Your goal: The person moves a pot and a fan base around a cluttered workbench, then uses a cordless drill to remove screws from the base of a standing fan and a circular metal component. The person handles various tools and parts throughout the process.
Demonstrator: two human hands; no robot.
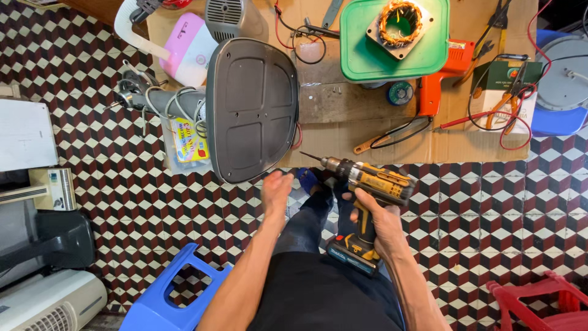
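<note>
The right hand point(373, 220) gripped the yellow cordless drill point(364, 184) by its handle, bit aimed at the grey fan base point(251, 110); the left hand point(275, 187), fingers loosely spread, steadied that base's lower edge.

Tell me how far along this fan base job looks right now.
Done: the grey fan base lies tipped over, underside showing. In hand: the right hand grips a yellow cordless drill, bit aimed at the base; the left hand reaches for its lower edge. Left: the base plate looks still attached; screws are too small to tell.
</note>
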